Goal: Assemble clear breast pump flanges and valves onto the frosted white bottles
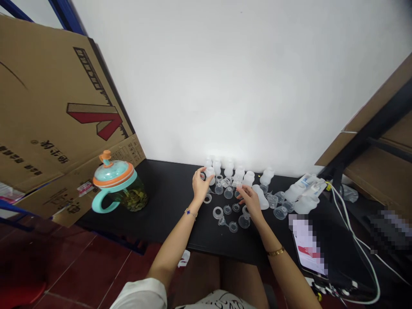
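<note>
Head view looks down on a black tabletop (154, 201) set against a white wall (225, 86), with both forearms reaching in from the near edge. The left hand (200, 185) sits mid-table, its fingers (202, 171) spread wide and curved beside a translucent silicone bottle (210, 174); whether they grip it cannot be told from here. The right hand (250, 202) is just to the right, its fingers (242, 192) drawn narrow at a small clear part (236, 184), though whether they hold it is also unclear.

More bottles (238, 174) stand in a loose row along the far edge, and others lie toward the right. Clear cups (244, 221) and flat rings (218, 212) are scattered around and between the hands, with one ring (207, 198) just below the left hand. A beaded bracelet (190, 213) circles the left wrist and a gold bangle (276, 252) the right.

Toward the left end of the tabletop stands a lidded mug (117, 184) in teal and orange, in front of a leaning cardboard sheet (54, 107). A blurred phone (307, 244) lies near the right corner, beside a white cable (357, 240). Red floor tiles (80, 266) show below the near edge.
</note>
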Available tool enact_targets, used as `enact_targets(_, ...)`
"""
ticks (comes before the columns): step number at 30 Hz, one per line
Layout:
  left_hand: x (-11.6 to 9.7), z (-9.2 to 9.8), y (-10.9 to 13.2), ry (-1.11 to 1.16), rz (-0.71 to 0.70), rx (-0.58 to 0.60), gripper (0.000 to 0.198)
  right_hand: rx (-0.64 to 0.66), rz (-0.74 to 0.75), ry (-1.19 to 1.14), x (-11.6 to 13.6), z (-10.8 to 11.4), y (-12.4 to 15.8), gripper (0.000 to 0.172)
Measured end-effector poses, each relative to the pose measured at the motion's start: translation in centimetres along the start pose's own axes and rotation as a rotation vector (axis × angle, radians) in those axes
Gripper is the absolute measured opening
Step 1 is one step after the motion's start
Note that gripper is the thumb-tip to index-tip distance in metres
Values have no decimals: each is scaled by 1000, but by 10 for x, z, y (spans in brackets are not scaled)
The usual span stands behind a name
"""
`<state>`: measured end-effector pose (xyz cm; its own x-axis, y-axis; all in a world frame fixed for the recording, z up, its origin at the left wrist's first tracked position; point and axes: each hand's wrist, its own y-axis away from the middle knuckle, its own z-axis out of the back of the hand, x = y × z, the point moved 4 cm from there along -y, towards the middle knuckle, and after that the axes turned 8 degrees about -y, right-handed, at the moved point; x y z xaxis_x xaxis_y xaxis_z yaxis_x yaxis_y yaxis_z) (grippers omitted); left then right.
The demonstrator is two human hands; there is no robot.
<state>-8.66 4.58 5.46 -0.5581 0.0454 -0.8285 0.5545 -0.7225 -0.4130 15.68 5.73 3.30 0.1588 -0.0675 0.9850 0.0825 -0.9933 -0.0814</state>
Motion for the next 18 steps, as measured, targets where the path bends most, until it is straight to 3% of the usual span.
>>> enact_targets(8, 22, -15, -6, -148, -26, 99, 53, 21, 2, 2, -2, 0, 0, 52)
enact_targets(18, 39, -29, -8, -199, -14, 175, 48, 11, -9, -21, -8, 1, -3, 53)
